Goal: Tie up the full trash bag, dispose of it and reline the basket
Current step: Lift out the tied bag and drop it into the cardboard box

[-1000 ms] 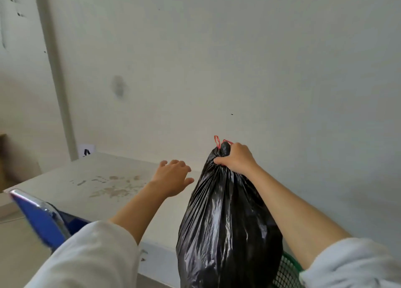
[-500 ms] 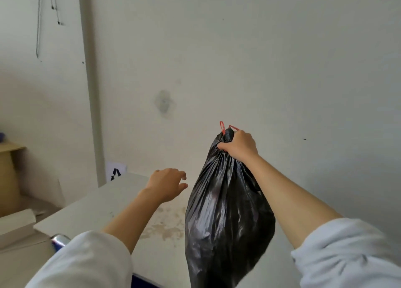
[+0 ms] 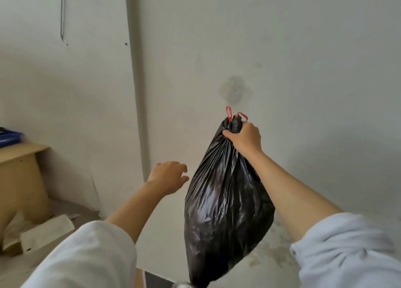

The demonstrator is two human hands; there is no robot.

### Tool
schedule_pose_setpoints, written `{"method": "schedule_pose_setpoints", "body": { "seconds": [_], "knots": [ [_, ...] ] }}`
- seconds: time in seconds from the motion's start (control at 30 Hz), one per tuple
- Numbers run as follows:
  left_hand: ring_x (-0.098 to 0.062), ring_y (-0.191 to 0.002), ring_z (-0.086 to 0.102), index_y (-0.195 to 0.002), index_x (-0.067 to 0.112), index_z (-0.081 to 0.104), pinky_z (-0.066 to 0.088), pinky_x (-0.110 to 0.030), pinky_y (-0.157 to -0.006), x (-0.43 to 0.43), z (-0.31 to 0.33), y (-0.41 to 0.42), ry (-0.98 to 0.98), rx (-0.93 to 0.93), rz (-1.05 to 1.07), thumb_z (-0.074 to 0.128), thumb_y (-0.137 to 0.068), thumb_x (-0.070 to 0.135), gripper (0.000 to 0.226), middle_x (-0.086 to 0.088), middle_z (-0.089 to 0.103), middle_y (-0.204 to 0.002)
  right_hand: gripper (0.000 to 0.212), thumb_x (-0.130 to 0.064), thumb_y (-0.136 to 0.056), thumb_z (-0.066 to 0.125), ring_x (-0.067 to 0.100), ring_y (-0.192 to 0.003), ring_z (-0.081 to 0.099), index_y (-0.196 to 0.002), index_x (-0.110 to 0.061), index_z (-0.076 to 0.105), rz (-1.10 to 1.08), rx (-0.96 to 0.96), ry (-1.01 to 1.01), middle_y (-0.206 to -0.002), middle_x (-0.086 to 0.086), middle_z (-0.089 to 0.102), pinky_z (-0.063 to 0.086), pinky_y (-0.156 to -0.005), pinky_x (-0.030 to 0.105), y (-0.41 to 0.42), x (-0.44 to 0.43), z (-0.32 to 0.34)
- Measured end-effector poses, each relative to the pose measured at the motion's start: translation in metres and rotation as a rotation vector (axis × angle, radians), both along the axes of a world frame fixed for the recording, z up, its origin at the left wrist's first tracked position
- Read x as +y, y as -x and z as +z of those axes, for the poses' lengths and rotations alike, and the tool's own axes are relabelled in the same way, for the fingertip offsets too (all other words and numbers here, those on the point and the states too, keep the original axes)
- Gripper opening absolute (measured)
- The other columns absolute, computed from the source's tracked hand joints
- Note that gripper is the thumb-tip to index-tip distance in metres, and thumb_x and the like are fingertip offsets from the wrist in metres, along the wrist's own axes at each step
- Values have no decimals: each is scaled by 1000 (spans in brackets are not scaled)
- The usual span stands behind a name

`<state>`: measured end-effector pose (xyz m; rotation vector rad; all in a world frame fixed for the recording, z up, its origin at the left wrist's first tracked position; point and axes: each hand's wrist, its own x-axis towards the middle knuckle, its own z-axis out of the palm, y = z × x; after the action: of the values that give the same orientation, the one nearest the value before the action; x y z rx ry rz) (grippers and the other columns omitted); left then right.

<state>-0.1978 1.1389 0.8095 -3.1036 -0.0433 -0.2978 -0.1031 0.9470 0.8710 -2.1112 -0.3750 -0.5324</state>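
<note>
Head view: right hand (image 3: 246,139) grips bulging black trash bag (image 3: 225,203) neck.

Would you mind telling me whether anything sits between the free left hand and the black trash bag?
Nothing visible does: the left hand hovers open just left of the trash bag, with a clear gap between them.

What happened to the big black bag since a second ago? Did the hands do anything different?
The shiny black plastic trash bag was lifted up. The green mesh basket seen under it earlier is out of view, and the bag hangs in the air. The right hand keeps gripping its gathered neck below the red drawstring loops. The left hand stays open beside the bag, not touching it.
</note>
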Motion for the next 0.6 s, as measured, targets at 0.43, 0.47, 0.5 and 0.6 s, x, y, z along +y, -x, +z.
{"method": "schedule_pose_setpoints", "body": {
  "seconds": [0.43, 0.47, 0.5, 0.6],
  "knots": [
    [-23, -108, 58, -122, 23, 56, 43, -36, -87, 359, -50, -97, 73, 27, 10, 36, -98, 41, 36, 0, 60, -120, 24, -31, -74, 74, 21, -73, 63, -83, -9, 68, 169, 81, 67, -77, 6, 68, 48, -65, 30, -101, 380, -56],
    [-23, -109, 58, -123, 23, 56, 44, -36, -87, 383, -54, -105, 83, 32, 11, 36, -98, 41, 36, 0, 60, -121, 24, -31, -74, 74, 21, -75, 63, -85, -10, 69, 176, 92, 71, -79, 7, 70, 50, -68, 32, -109, 405, -59],
    [-23, -110, 57, -124, 23, 55, 44, -37, -89, 408, -58, -115, 97, 32, 10, 36, -98, 41, 36, 0, 60, -122, 25, -31, -75, 74, 22, -76, 64, -87, -10, 69, 182, 101, 76, -81, 7, 70, 51, -70, 33, -117, 428, -62],
    [-24, -114, 56, -126, 24, 54, 44, -37, -91, 472, -72, -143, 113, 82, 4, 36, -98, 41, 37, 0, 58, -126, 23, -30, -76, 75, 21, -77, 62, -85, -10, 68, 197, 172, 117, -80, 5, 68, 49, -70, 31, -137, 489, -77]
  ]
}}
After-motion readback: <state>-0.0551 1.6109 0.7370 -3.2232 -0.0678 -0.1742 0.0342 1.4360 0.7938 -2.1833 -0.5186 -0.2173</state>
